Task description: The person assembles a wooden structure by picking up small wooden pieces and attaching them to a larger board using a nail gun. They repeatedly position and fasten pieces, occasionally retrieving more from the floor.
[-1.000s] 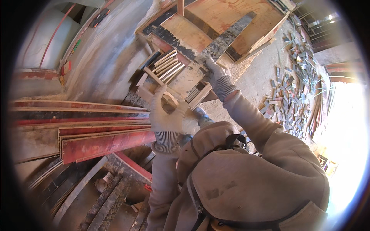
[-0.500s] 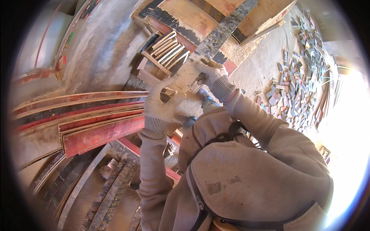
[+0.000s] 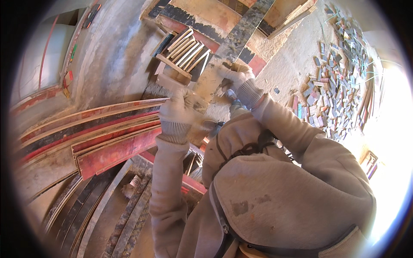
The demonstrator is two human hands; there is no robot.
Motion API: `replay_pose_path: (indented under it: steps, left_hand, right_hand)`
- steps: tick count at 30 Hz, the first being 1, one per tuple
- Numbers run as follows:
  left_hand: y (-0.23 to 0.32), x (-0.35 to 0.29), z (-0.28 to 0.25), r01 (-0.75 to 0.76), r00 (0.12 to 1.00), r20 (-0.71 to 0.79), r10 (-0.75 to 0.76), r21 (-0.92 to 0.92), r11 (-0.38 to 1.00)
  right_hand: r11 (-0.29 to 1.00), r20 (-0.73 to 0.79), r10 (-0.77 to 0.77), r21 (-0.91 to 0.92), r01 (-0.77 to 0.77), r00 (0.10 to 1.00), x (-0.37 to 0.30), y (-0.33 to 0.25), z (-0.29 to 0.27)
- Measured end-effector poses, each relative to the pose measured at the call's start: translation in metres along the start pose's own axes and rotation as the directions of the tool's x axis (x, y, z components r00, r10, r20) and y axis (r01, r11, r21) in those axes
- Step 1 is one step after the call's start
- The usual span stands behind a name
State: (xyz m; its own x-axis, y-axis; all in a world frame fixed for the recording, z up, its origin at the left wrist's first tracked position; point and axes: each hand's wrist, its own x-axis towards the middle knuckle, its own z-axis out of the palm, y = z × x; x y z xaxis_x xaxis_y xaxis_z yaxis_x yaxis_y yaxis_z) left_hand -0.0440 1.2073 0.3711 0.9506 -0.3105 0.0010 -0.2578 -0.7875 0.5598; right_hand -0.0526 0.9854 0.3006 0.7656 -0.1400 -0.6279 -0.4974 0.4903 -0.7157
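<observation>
A long, worn plank [image 3: 234, 43], dark at its far part and dusty tan at the near end, runs away from me toward the top. My right hand [image 3: 238, 77], in a pale knit-cuffed work glove, is closed on the plank's right edge. At the near left corner my left hand [image 3: 180, 107], gloved alike, has its fingers curled in against the plank. Its fingertips are slightly smeared and partly hidden. Just beyond the left hand, a bundle of short wood strips [image 3: 187, 51] sits on a stack.
Long red-edged boards [image 3: 116, 152] lie at my left, with dark curved-looking strips [image 3: 92, 206] nearer. Many small offcuts [image 3: 331, 99] cover the floor at right. Wide wooden panels [image 3: 206, 17] stand at the far side. A stained wall [image 3: 112, 51] rises at left.
My left hand's fingers have curled further in toward the plank. The right hand has shifted only slightly. The view has turned a little, moving the offcuts and boards in the picture.
</observation>
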Motion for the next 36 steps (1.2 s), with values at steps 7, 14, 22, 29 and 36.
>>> replay_pose_path:
  steps: [7, 14, 22, 29, 36]
  left_hand:
    - [-0.011, 0.002, -0.021, -0.199, 0.888, -0.379, 0.260, 0.193, 0.961]
    - [-0.005, -0.002, -0.022, -0.312, 0.950, 0.046, 0.310, 0.055, 0.948]
    - [0.025, -0.005, -0.008, -0.328, 0.942, 0.053, 0.331, 0.352, 0.877]
    - [0.014, -0.007, 0.009, -0.297, 0.945, -0.012, 0.326, 0.383, 0.875]
    - [0.012, -0.010, 0.014, -0.373, 0.874, -0.247, 0.420, 0.214, 0.903]
  right_hand:
    - [1.000, -0.044, 0.003, 0.029, -0.002, 0.999, 0.003, 0.000, 0.003]
    - [0.999, 0.027, 0.005, -0.033, -0.004, 1.000, 0.007, -0.006, -0.001]
    - [0.998, -0.041, -0.013, 0.065, 0.016, 0.999, 0.006, -0.002, 0.004]
    - [0.999, -0.052, -0.031, -0.014, 0.031, 0.998, 0.015, 0.003, 0.006]
    - [0.997, -0.035, -0.017, 0.075, 0.019, 0.999, 0.021, -0.003, 0.017]
